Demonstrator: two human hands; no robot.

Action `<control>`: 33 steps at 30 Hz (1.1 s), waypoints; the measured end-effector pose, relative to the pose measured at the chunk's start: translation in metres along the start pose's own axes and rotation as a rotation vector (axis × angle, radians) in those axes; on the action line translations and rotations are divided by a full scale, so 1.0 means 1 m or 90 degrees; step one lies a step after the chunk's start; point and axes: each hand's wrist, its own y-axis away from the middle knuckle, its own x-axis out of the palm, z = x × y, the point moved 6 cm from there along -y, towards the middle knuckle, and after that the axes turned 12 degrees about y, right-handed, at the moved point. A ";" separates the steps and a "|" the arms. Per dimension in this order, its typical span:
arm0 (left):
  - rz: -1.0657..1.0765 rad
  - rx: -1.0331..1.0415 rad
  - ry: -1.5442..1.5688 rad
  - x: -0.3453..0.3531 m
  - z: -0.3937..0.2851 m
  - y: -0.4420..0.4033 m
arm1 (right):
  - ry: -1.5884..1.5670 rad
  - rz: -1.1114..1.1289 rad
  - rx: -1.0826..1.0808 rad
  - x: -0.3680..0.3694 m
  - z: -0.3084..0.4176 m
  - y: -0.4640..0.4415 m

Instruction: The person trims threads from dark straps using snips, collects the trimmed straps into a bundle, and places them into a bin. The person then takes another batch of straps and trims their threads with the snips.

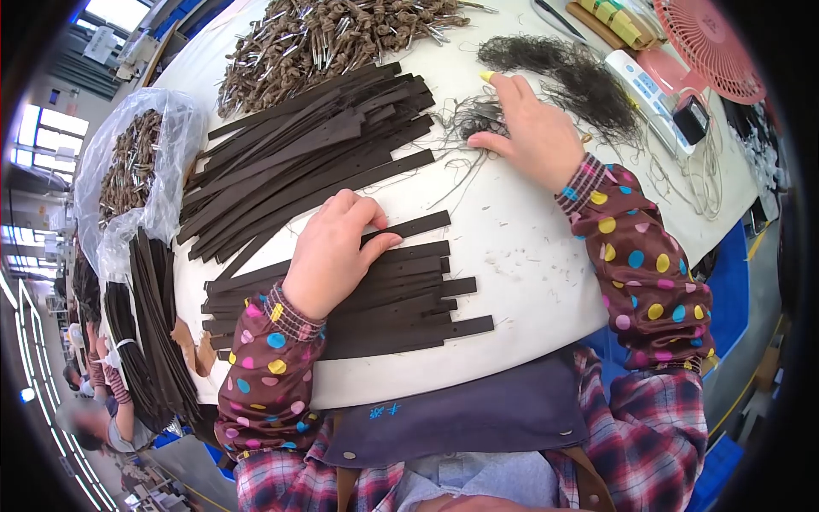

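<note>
My left hand (333, 247) is closed at one dark brown fabric strip (422, 225), thumb and fingertips together on it. This strip lies just above a row of similar flat strips (375, 324) laid side by side near me. Above my left hand is a looser heap of dark strips (316, 154). My right hand (542, 128) is at the right of the heap, over a tangle of loose black threads (465, 115). Its thumb and index finger are spread apart, and a small yellow piece (487, 76) shows at the index fingertip.
Brown knotted cords with metallic tips (341, 34) are heaped at the back. A clear plastic bag (183, 128) of similar cords and bundled strips (153, 324) sit left. At right are a black thread pile (589, 85), a power strip (640, 85) and a pink fan (708, 43).
</note>
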 end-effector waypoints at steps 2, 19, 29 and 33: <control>-0.009 0.020 -0.026 -0.001 -0.002 0.000 | -0.041 0.006 -0.031 -0.002 0.008 0.001; -0.129 0.024 -0.097 -0.019 0.028 -0.011 | -0.158 -0.002 -0.065 -0.001 0.023 0.000; 0.019 -0.040 -0.045 -0.016 0.008 0.000 | -0.321 0.128 -0.158 0.021 0.064 0.013; 0.015 0.001 0.042 0.004 -0.010 -0.015 | -0.361 0.119 -0.126 0.025 0.060 0.012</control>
